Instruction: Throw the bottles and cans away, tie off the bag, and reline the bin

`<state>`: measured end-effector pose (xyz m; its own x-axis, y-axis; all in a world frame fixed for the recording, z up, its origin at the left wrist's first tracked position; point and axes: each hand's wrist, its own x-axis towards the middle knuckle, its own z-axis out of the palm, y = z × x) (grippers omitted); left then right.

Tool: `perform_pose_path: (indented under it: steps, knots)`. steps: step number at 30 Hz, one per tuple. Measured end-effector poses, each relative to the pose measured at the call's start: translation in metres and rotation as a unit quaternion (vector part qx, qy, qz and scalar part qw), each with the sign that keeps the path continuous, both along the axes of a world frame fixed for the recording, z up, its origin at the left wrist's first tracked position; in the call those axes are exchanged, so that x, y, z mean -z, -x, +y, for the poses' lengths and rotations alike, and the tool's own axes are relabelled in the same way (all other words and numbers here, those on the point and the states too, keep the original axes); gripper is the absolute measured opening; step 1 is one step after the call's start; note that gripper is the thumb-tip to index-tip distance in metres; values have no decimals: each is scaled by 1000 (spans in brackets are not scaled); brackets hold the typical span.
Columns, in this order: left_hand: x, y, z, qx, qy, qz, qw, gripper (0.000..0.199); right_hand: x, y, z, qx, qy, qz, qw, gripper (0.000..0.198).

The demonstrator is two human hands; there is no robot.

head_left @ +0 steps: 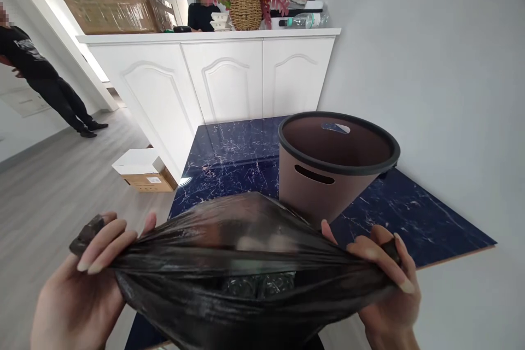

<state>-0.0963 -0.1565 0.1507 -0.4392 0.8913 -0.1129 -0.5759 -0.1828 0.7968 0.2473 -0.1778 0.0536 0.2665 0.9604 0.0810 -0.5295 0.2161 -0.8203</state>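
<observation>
- Head view, nearest: thin, crinkled black plastic bag, stretched taut, mouth pinched nearly shut.
- Left hand clenched on bag's left edge; right hand gripping its right edge.
- Just behind bag: round brown bin, dark rim, slotted handle, on glossy blue marble slab.
- Beyond bin: white panelled cabinet, woven flower basket on top.

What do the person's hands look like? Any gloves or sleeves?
Both are bare: no gloves, and no sleeves in view at the wrists. The left hand and right hand have slim fingers with long, rounded nails in a pale, natural shade. No rings, watch or bracelets show.
</observation>
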Motion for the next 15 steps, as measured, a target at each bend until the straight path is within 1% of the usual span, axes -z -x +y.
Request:
perform_pose_path:
  steps: [1, 2, 3, 5, 7, 8, 11, 13, 15]
  knots:
    - [-2, -6, 0, 24, -22, -47, 998, 30, -3, 1, 0, -22, -13, -2, 1000, 48]
    - [-3, -11, 0, 42, -31, -57, 997, 31, -6, 3, 0, -45, -28, 5, 999, 48]
    - [-2, -13, 0, 55, -26, -42, 997, 28, -8, 5, 0, -65, -46, 20, 997, 46]
    - [2, -12, 2, 69, -2, 26, 997, 18, -11, 11, 1, -96, -83, 58, 990, 39]
    - [9, -10, 3, 79, -5, 107, 991, 20, -13, 17, 3, -126, -94, 65, 985, 33]
    - [12, -8, 3, 86, -21, 146, 985, 22, -13, 20, 5, -137, -87, 52, 985, 32]
    - [21, -6, 1, 119, -63, 265, 955, 19, -11, 26, 9, -144, -62, -11, 988, 35]
    - [26, -7, -4, 139, -49, 345, 927, 20, -6, 29, 9, -152, -59, -51, 985, 35]
    - [30, -8, -9, 163, -20, 390, 906, 30, -1, 31, 6, -157, -61, -96, 981, 29]
